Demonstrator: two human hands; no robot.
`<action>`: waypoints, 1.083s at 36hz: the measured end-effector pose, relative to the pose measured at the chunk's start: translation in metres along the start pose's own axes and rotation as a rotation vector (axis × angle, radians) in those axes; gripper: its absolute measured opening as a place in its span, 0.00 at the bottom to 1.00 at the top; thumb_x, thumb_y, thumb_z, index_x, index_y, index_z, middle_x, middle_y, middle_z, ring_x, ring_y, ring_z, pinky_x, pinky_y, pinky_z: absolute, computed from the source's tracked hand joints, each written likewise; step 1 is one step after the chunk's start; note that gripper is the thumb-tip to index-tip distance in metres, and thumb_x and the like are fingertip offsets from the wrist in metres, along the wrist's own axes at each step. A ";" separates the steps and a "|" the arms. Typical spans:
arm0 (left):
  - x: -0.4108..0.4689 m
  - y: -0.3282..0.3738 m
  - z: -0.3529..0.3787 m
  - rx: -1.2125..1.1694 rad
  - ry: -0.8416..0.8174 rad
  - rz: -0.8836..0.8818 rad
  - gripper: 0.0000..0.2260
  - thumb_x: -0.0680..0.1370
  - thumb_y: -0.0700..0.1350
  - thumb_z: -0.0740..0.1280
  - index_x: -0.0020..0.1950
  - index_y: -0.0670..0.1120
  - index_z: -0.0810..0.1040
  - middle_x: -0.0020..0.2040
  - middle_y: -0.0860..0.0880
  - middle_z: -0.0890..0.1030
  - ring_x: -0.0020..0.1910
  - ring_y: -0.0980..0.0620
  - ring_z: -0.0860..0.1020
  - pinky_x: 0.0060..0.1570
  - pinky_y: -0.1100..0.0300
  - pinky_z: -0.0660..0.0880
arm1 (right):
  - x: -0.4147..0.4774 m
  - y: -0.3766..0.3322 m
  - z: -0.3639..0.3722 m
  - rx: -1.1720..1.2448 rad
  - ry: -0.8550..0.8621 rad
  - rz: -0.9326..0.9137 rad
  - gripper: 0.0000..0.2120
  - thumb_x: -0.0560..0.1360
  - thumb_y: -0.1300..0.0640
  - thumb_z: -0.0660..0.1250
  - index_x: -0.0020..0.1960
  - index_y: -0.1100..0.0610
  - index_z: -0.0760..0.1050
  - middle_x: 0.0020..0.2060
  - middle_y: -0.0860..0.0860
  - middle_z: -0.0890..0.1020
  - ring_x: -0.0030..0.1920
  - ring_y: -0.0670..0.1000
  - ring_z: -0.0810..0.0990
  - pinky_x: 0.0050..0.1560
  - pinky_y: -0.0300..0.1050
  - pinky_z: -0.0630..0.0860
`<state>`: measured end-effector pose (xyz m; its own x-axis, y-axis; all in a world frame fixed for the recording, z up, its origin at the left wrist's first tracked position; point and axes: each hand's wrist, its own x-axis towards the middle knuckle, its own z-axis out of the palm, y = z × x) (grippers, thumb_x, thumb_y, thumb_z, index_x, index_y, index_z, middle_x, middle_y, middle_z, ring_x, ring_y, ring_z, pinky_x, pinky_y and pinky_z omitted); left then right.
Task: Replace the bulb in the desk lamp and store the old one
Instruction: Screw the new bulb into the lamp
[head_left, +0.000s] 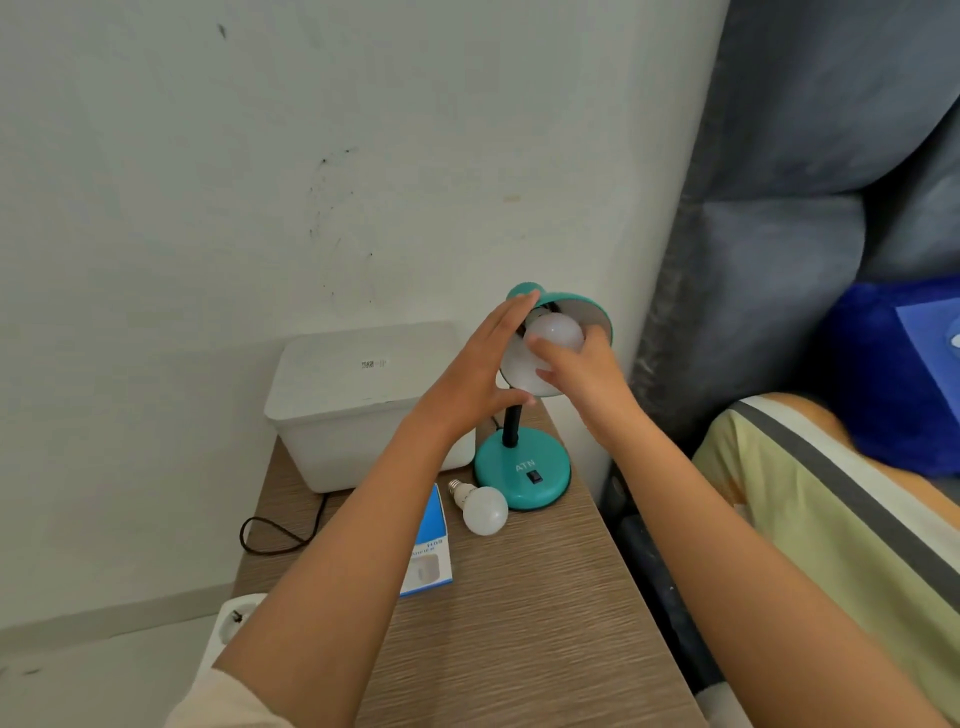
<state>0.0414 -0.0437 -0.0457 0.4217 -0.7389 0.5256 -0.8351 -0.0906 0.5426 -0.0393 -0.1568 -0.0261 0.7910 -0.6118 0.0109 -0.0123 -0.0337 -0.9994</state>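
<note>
Right-hand fingers (545, 345) curl around the white bulb in the shade (558, 332), holding it; left-hand fingers (506, 325) lie flat and extended against the outer left side of the teal lamp shade (587, 309), thumb under its rim, bracing not gripping. Right hand (582, 369) comes in from the right, left hand (472, 379) from the left. Desk lamp sits at the back right corner of the surface (519, 623), round teal base (522, 475) with a black switch on it, dark neck above

Step, my read: bulb at the socket, being screwed in or out, can't tell which from here. A second bulb (480, 506) lies loose on its side on the surface, just beside the base's front left, screw cap pointing back. Which one is old and which new, cannot tell

Next move likely calls for twisting the held bulb about the socket axis while the left hand stops the shade swinging; light pressure only, glass-like globe, tilted shade could shift

Containers: blue and white bulb box (428, 551) lies flat near the middle of the surface, partly under the left forearm, contents not visible, probably where the old bulb goes. White lidded bin (358, 400) at the back left corner, lid on, contents hidden. Dark cord (275, 535) hangs off the left edge
</note>
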 end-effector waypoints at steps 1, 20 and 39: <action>0.000 0.000 0.000 0.000 0.003 0.001 0.46 0.66 0.36 0.77 0.73 0.55 0.51 0.71 0.57 0.57 0.69 0.66 0.56 0.65 0.78 0.52 | 0.000 -0.001 0.000 0.075 -0.010 0.032 0.23 0.72 0.48 0.67 0.61 0.58 0.66 0.59 0.54 0.75 0.46 0.49 0.82 0.57 0.51 0.79; -0.001 -0.003 0.000 -0.021 0.013 -0.017 0.47 0.66 0.37 0.77 0.73 0.57 0.51 0.72 0.60 0.56 0.69 0.67 0.55 0.66 0.78 0.52 | -0.006 0.008 0.001 0.010 0.063 -0.064 0.25 0.72 0.47 0.68 0.63 0.58 0.69 0.57 0.54 0.78 0.52 0.50 0.81 0.57 0.48 0.78; -0.003 -0.005 0.002 -0.023 0.011 -0.047 0.46 0.67 0.37 0.76 0.73 0.58 0.50 0.72 0.59 0.56 0.70 0.65 0.56 0.65 0.79 0.52 | -0.006 0.006 0.004 0.237 -0.001 0.059 0.17 0.74 0.43 0.64 0.54 0.55 0.69 0.51 0.57 0.79 0.50 0.54 0.83 0.58 0.50 0.78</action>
<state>0.0435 -0.0425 -0.0506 0.4642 -0.7267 0.5063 -0.8058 -0.1092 0.5820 -0.0416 -0.1499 -0.0328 0.7936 -0.6066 -0.0480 0.0852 0.1890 -0.9783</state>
